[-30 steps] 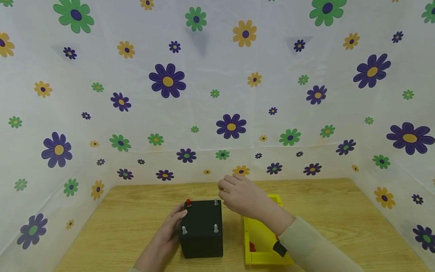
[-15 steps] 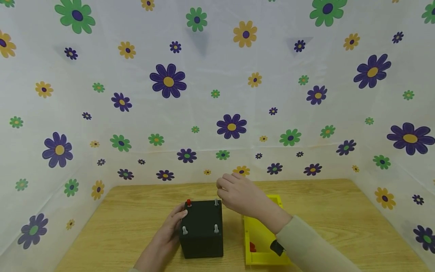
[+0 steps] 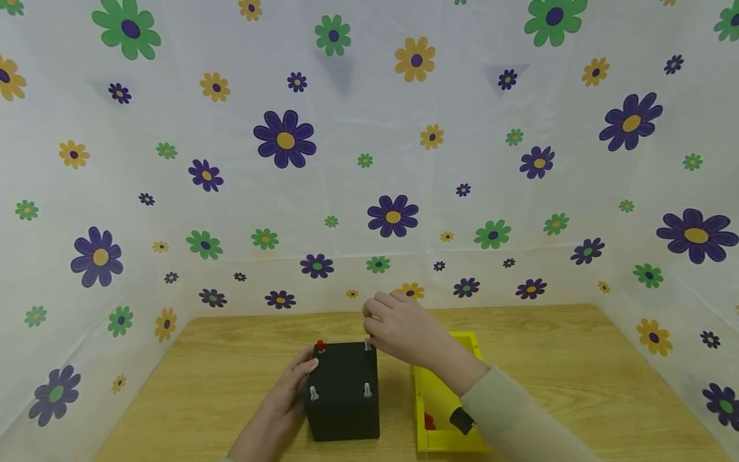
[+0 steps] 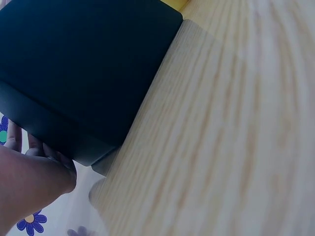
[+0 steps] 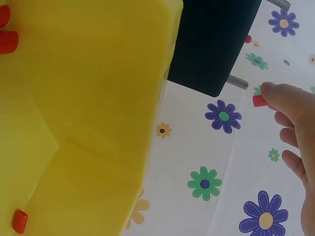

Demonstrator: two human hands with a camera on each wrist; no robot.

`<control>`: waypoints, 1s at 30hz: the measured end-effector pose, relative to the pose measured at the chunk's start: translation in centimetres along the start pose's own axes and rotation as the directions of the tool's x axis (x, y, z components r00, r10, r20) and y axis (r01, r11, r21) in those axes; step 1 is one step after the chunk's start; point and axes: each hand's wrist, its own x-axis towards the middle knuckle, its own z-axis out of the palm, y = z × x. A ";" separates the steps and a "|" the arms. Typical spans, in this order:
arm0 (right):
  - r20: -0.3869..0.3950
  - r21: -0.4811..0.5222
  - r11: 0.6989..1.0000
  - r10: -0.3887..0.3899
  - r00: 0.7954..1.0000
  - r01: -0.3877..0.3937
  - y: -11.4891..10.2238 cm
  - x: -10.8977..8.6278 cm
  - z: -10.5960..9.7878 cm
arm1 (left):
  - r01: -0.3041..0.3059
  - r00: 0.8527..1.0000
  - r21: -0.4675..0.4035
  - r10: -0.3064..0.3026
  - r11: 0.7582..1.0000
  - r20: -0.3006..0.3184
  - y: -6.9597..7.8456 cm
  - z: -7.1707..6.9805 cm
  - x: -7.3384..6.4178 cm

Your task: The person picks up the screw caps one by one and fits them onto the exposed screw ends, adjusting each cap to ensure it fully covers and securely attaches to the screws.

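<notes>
A black box (image 3: 345,369) stands on the table with several upright threaded bolts on its top. The back left bolt carries a red cap (image 3: 320,345). My left hand (image 3: 290,383) holds the box's left side, thumb over the top edge; in the left wrist view its fingers (image 4: 37,147) lie against the box. My right hand (image 3: 407,330) is beside the back right bolt (image 3: 367,345). The right wrist view shows thumb and finger pinching another red cap (image 5: 259,101), apart from the tip of the bare bolt (image 5: 238,82). Both front bolts are bare.
A yellow bin (image 3: 423,438) stands right of the box, partly under my right forearm. Loose red caps (image 5: 20,221) lie inside it. A small black device (image 3: 462,420) sits at the right sleeve. A flowered cloth (image 3: 346,192) encloses the wooden table (image 3: 231,372) at the back and sides.
My right hand has shifted slightly left, toward the back right bolt, and a bit of red now shows at its fingertips. The left hand and the box have stayed in place.
</notes>
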 end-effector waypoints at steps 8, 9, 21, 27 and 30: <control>-0.020 0.022 0.999 0.025 0.999 -0.024 -0.1 0.2 0.2 | -0.046 0.973 -0.090 0.065 0.995 0.223 0.0 -0.7 0.3; -0.021 0.026 0.999 0.029 0.999 -0.029 -0.1 0.2 0.2 | -0.051 0.970 -0.092 0.071 0.995 0.232 0.0 -0.7 0.3; -0.011 0.041 0.997 0.059 0.998 -0.059 -0.2 0.3 0.5 | -0.068 0.968 -0.085 0.086 0.994 0.235 0.0 -0.6 0.4; -0.012 0.045 0.997 0.070 0.997 -0.069 -0.2 0.3 0.8 | -0.060 0.969 -0.078 0.076 0.995 0.234 0.1 -0.7 0.2; -0.013 0.043 0.996 0.074 0.997 -0.074 -0.2 0.3 0.9 | -0.056 0.969 -0.085 0.074 0.995 0.237 0.1 -0.7 0.2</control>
